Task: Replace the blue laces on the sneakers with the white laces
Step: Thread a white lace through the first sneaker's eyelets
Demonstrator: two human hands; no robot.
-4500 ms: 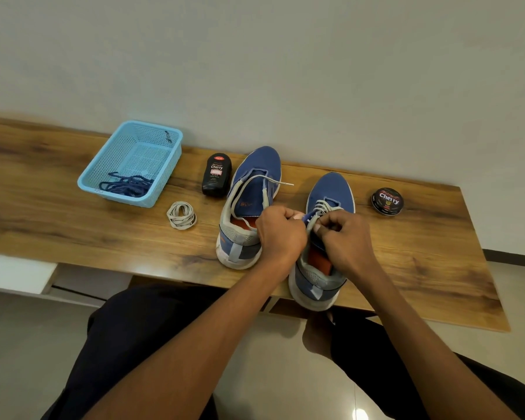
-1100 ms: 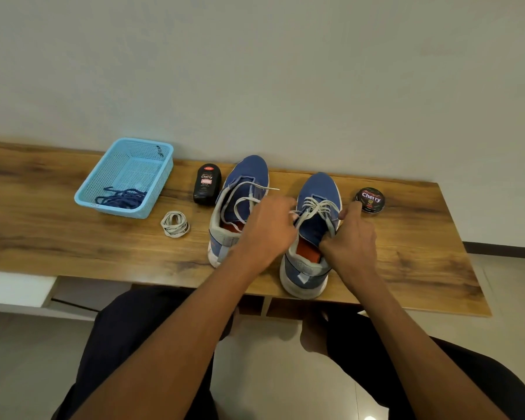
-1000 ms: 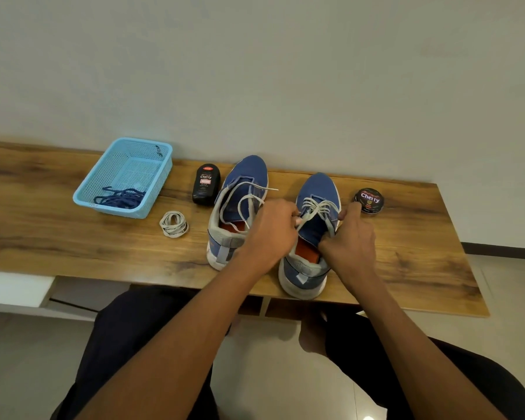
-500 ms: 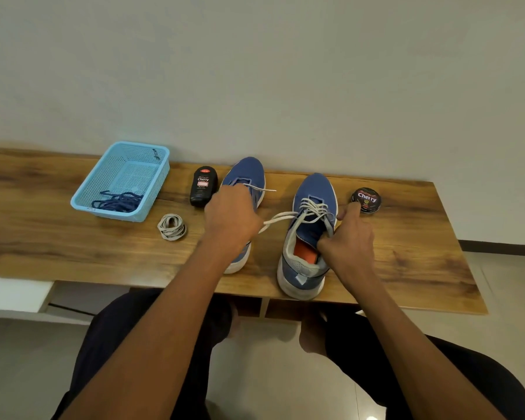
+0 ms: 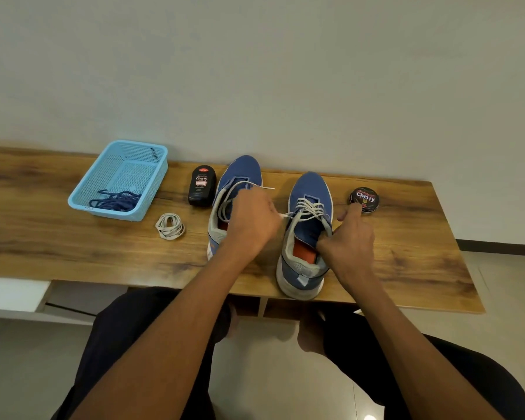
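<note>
Lacing the right sneaker (image 5: pixel 308 234) on the bench (image 5: pixel 73 244)

Left hand (image 5: pixel 250 221) pinches a white lace (image 5: pixel 308 207) end; right hand (image 5: pixel 350 234) clamps the shoe's collar — forefinger out. Left sneaker (image 5: pixel 238 183) loosely laced; blue laces (image 5: pixel 114 201) lie in the basket (image 5: pixel 82 192) — spare white coil (image 5: pixel 169 227) nearby.

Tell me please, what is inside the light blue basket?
Inside the basket lies a tangled bundle of dark blue laces, near its front wall. The rest of the mesh floor shows bare. How many laces the bundle holds cannot be told.
</note>
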